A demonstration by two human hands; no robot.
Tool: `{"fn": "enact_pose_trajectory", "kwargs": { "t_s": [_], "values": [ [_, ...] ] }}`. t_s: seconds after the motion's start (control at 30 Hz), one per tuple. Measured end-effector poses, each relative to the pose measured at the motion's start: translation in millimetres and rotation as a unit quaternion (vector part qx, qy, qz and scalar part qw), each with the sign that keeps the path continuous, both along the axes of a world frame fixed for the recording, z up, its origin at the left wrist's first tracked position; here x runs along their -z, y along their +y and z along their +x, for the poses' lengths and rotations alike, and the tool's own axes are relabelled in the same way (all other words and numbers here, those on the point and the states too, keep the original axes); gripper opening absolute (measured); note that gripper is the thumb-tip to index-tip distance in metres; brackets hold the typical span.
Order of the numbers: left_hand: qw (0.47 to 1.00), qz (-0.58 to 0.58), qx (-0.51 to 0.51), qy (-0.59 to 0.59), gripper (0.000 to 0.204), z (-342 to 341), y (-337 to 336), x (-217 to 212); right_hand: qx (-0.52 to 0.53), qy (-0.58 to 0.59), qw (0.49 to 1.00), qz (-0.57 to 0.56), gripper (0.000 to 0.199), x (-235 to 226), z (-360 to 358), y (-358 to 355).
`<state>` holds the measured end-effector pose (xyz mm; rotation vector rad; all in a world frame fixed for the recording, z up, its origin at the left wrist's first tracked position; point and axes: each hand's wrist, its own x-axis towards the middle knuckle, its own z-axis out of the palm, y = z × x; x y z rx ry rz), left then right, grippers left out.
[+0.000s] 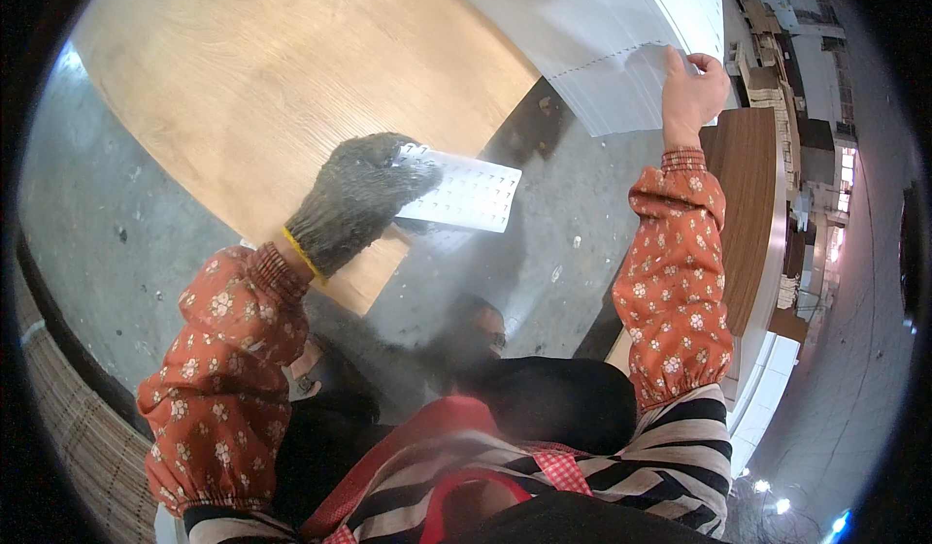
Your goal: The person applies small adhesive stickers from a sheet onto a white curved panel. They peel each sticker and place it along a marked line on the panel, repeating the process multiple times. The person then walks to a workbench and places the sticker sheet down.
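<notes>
My left hand (364,195), in a dark grey knitted glove with a yellow cuff edge, is closed on a white sheet (471,193) printed with rows of small dark marks, perhaps stickers. The sheet hangs out past the fingers over the floor. Bare and curled, my right hand (695,98) is at the side of a stack of white boards (612,78). Its thumb and forefinger are bent close together near the board edges. Whatever may be between them is too small to make out. A line of small dark marks runs across the board edges up to the thumb.
A large light wood-grain board (311,68) lies at the left, its corner near my legs. Brown wood-grain boards (743,214) are stacked beside my right forearm. Grey concrete floor (573,214) shows between the stacks. Further stacks of boards stand at the far right.
</notes>
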<state>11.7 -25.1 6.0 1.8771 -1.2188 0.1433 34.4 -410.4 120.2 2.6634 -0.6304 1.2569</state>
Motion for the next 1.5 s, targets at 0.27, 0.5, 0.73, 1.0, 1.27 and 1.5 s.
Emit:
{"fn": "enact_pose_trajectory", "kwargs": {
  "t_s": [0.27,0.5,0.73,1.0,1.27,1.5],
  "values": [
    [0.995,-0.023,0.005,-0.094,0.021,3.5,-10.5,2.9,-0.333,0.209,0.841,0.372,0.012,20.4,-35.4,106.3],
    [0.997,0.036,0.029,-0.057,0.029,3.3,-9.6,-6.8,-0.484,0.325,0.707,0.401,0.010,17.6,-49.8,163.2],
    [0.999,0.019,0.037,0.025,0.025,2.3,-16.2,-6.6,-0.522,0.268,0.714,0.383,0.008,25.8,-53.2,169.4],
    [0.996,-0.004,0.060,0.064,0.037,6.6,-19.4,-2.8,-0.547,0.215,0.756,0.288,0.010,28.0,-57.2,174.2],
    [0.997,0.045,0.034,-0.050,0.046,3.5,-10.9,8.3,-0.553,0.127,0.806,0.168,0.009,32.3,-62.2,178.1],
    [0.999,0.000,0.029,0.035,0.018,0.9,-3.8,12.6,-0.275,-0.009,0.950,0.149,0.009,-7.3,-39.9,35.8]
  ]
}}
